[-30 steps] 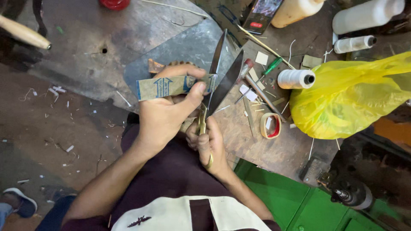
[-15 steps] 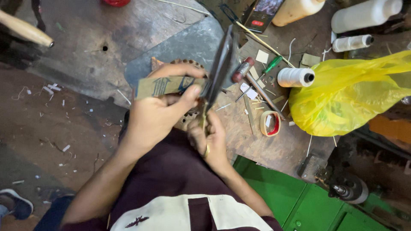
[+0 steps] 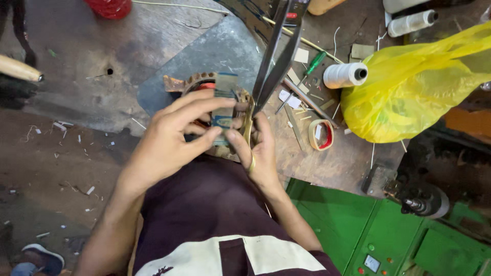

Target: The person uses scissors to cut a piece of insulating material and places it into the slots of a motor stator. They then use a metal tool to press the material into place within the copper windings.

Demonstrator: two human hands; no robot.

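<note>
My left hand point(image 3: 171, 135) pinches a narrow grey-blue paper strip point(image 3: 225, 99) between thumb and fingers and holds it upright. My right hand point(image 3: 263, 151) grips the brass handles of large scissors point(image 3: 276, 56), whose dark blades point away from me, nearly closed, just right of the strip. Under both hands lies a round motor stator with copper windings point(image 3: 197, 81), mostly hidden by my fingers.
The stator rests on a grey metal plate point(image 3: 215, 51) on a worn workbench. To the right are a yellow plastic bag point(image 3: 419, 87), a white thread spool point(image 3: 345, 75), a tape roll point(image 3: 320, 134) and a green screwdriver point(image 3: 314, 64). A green cabinet point(image 3: 353, 225) stands below right.
The strip lay sideways between the scissor blades; my left hand has turned it upright. The blades have swung upward and closed beside it.
</note>
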